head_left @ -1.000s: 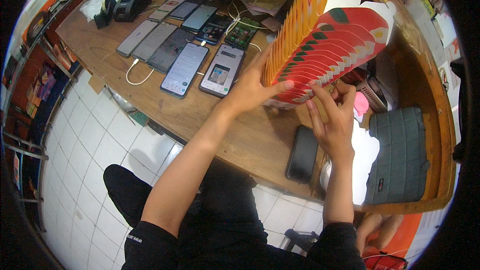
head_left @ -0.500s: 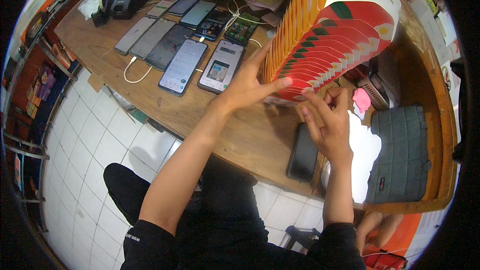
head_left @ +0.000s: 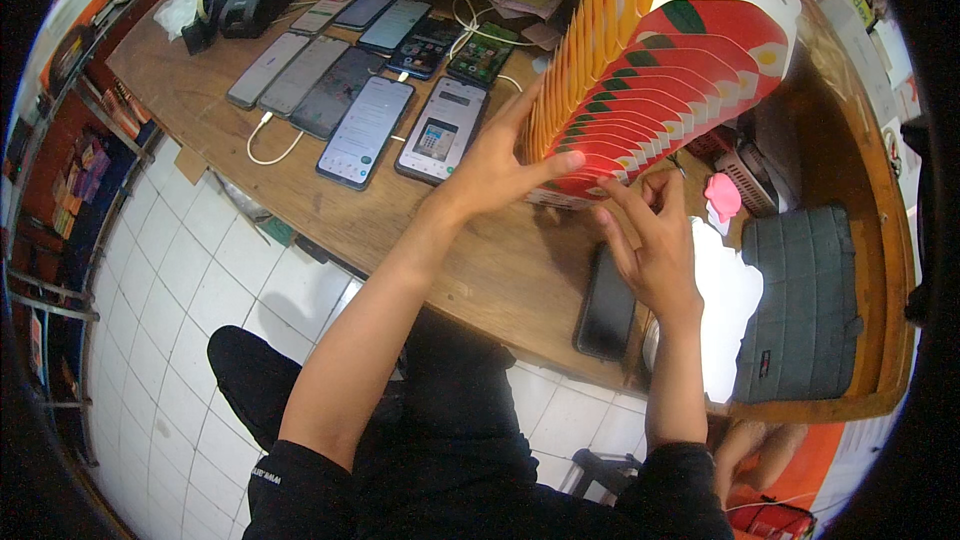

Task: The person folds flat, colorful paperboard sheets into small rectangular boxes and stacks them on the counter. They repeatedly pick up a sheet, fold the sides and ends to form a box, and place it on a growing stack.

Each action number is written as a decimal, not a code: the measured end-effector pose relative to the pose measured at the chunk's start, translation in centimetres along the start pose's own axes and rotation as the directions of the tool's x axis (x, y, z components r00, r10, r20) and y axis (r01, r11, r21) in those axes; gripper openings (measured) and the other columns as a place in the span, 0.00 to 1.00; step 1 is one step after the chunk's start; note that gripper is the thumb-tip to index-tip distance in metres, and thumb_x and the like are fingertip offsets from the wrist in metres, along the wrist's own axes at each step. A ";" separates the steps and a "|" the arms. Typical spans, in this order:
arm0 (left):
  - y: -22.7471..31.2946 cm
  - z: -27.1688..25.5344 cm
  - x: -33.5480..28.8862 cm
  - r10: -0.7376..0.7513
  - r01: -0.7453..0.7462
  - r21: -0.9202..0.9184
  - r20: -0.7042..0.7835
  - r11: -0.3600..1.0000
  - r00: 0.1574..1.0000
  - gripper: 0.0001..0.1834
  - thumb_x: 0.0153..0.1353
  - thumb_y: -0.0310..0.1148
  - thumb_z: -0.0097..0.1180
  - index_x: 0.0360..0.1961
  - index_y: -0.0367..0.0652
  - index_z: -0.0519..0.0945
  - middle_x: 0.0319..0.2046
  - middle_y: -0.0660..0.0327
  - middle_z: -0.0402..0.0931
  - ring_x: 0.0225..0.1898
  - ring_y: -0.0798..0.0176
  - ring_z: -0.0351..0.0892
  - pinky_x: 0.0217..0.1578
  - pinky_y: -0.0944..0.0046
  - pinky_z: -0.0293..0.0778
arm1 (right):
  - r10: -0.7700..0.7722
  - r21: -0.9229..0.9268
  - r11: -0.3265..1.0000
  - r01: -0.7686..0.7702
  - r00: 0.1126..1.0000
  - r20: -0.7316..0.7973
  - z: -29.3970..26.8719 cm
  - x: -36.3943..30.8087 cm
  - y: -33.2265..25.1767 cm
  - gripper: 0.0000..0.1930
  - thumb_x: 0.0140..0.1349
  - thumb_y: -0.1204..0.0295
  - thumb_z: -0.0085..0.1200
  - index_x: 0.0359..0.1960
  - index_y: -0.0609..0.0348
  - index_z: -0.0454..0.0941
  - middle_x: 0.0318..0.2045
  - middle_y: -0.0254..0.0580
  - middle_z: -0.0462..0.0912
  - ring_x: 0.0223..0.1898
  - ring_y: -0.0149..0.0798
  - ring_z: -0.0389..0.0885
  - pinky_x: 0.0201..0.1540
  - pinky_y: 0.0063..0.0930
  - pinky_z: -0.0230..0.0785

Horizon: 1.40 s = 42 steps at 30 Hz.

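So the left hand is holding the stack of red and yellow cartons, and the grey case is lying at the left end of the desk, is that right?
Not quite: the head view shows the grey case at the right end of the desk. The left hand is holding the stack of red and yellow cartons.

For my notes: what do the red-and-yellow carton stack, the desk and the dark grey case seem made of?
Carton stack: likely smooth, printed paperboard, judging by thin edges and white inner faces. Desk: wood or wood-look laminate, brown, low sheen, with visible grain. Dark grey case: probably matte fabric, with seam-like lines across it; exact fibre unclear.
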<state>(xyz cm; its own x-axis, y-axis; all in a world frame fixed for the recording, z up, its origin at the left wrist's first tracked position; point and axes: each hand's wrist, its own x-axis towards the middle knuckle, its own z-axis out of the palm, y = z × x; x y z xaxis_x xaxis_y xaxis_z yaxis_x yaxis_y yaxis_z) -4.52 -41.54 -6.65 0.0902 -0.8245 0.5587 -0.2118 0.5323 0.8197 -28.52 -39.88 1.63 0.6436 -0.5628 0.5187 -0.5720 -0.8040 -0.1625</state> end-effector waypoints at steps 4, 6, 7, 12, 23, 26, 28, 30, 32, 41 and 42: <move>0.4 0.0 0.0 -0.050 0.052 -0.081 0.025 0.995 0.998 0.55 0.63 0.53 0.75 0.80 0.35 0.60 0.74 0.46 0.68 0.73 0.53 0.69 0.74 0.54 0.63 | -0.055 0.019 0.998 0.053 0.996 0.071 -0.1 -0.3 -0.1 0.17 0.66 0.68 0.68 0.56 0.52 0.86 0.40 0.47 0.70 0.37 0.48 0.77 0.38 0.42 0.75; 0.5 0.1 -0.1 -0.054 0.055 -0.037 0.019 0.998 0.998 0.55 0.63 0.51 0.75 0.81 0.36 0.58 0.74 0.46 0.68 0.74 0.54 0.67 0.75 0.54 0.63 | -0.006 -0.001 1.000 0.007 0.991 0.137 -0.5 -0.6 -0.1 0.19 0.67 0.67 0.68 0.58 0.51 0.85 0.42 0.48 0.71 0.39 0.49 0.78 0.40 0.42 0.75; 0.6 0.2 0.0 -0.046 0.048 -0.064 0.034 0.997 0.998 0.56 0.64 0.50 0.75 0.82 0.36 0.56 0.76 0.47 0.66 0.75 0.54 0.66 0.75 0.54 0.62 | 0.042 -0.021 0.999 -0.038 0.974 0.224 -1.4 -1.2 0.0 0.23 0.67 0.64 0.68 0.62 0.50 0.83 0.46 0.49 0.73 0.43 0.52 0.80 0.44 0.42 0.76; 1.3 0.1 -0.4 -0.099 0.099 -0.008 -0.012 0.995 0.995 0.62 0.62 0.50 0.77 0.84 0.35 0.49 0.79 0.43 0.59 0.79 0.50 0.60 0.78 0.52 0.57 | 0.197 -0.036 0.979 -0.198 0.907 0.372 -8.7 -7.1 0.8 0.35 0.59 0.57 0.75 0.68 0.48 0.78 0.57 0.55 0.75 0.58 0.57 0.79 0.59 0.46 0.75; 7.0 1.6 -9.1 -0.209 0.154 -0.177 -0.351 0.972 0.913 0.46 0.67 0.35 0.70 0.80 0.38 0.59 0.72 0.46 0.67 0.72 0.51 0.71 0.70 0.49 0.68 | 0.486 -0.075 0.857 -0.510 0.749 0.451 -11.7 -19.1 3.5 0.30 0.59 0.62 0.74 0.62 0.60 0.82 0.60 0.51 0.81 0.64 0.56 0.79 0.65 0.46 0.76; 8.7 1.4 -10.7 -0.241 0.188 -0.193 -0.301 0.963 0.923 0.44 0.68 0.32 0.69 0.79 0.36 0.60 0.72 0.46 0.67 0.71 0.52 0.72 0.68 0.53 0.70 | 0.407 -0.054 0.902 -0.428 0.805 0.432 -11.5 -19.8 4.0 0.22 0.65 0.66 0.69 0.58 0.61 0.84 0.55 0.53 0.84 0.61 0.56 0.82 0.64 0.45 0.76; 9.5 1.4 -11.3 -0.238 0.181 -0.220 -0.275 0.959 0.931 0.41 0.68 0.31 0.68 0.77 0.34 0.62 0.71 0.47 0.68 0.66 0.54 0.75 0.65 0.56 0.72 | 0.377 -0.048 0.920 -0.388 0.846 0.378 -11.1 -20.4 4.0 0.17 0.68 0.70 0.65 0.57 0.62 0.84 0.52 0.55 0.86 0.57 0.57 0.84 0.61 0.45 0.77; 10.2 1.6 -11.9 -0.263 0.201 -0.245 -0.259 0.949 0.929 0.39 0.68 0.30 0.68 0.76 0.34 0.64 0.70 0.47 0.69 0.64 0.55 0.77 0.63 0.57 0.74 | 0.372 -0.065 0.926 -0.371 0.875 0.310 -10.8 -21.3 4.0 0.14 0.71 0.74 0.60 0.55 0.63 0.84 0.48 0.55 0.87 0.51 0.57 0.86 0.56 0.45 0.78; 11.0 2.3 -12.5 -0.282 0.230 -0.236 -0.219 0.944 0.934 0.36 0.67 0.29 0.68 0.73 0.34 0.68 0.66 0.50 0.74 0.61 0.58 0.79 0.60 0.59 0.75 | 0.432 -0.168 0.898 -0.406 0.885 0.173 -11.1 -22.0 4.1 0.11 0.73 0.76 0.56 0.53 0.64 0.83 0.45 0.56 0.87 0.46 0.58 0.86 0.51 0.47 0.78; 17.4 5.8 -12.7 -0.076 0.081 -0.054 0.087 0.995 0.993 0.40 0.68 0.36 0.69 0.76 0.36 0.67 0.70 0.48 0.71 0.72 0.53 0.71 0.67 0.53 0.72 | 0.340 0.002 0.828 -0.561 0.498 -0.798 -22.2 -20.2 0.6 0.15 0.86 0.64 0.44 0.48 0.62 0.80 0.38 0.38 0.83 0.38 0.31 0.81 0.43 0.26 0.75; 18.4 5.8 -12.6 -0.054 0.065 -0.132 0.086 0.989 0.995 0.41 0.68 0.36 0.69 0.77 0.35 0.66 0.71 0.47 0.71 0.73 0.52 0.71 0.67 0.52 0.72 | 0.437 0.258 0.874 -0.412 0.431 -0.789 -23.1 -19.8 -0.3 0.14 0.85 0.64 0.45 0.48 0.62 0.80 0.38 0.37 0.83 0.38 0.31 0.81 0.43 0.26 0.75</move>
<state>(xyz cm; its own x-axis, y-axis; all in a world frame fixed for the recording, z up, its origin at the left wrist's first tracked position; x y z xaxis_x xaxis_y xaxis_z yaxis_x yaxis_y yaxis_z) -15.16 -22.47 0.72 0.0180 -0.8655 0.5007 -0.0751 0.4982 0.8638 -52.84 -24.05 10.85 -0.3736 -0.4422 0.8154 -0.6337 -0.5203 -0.5725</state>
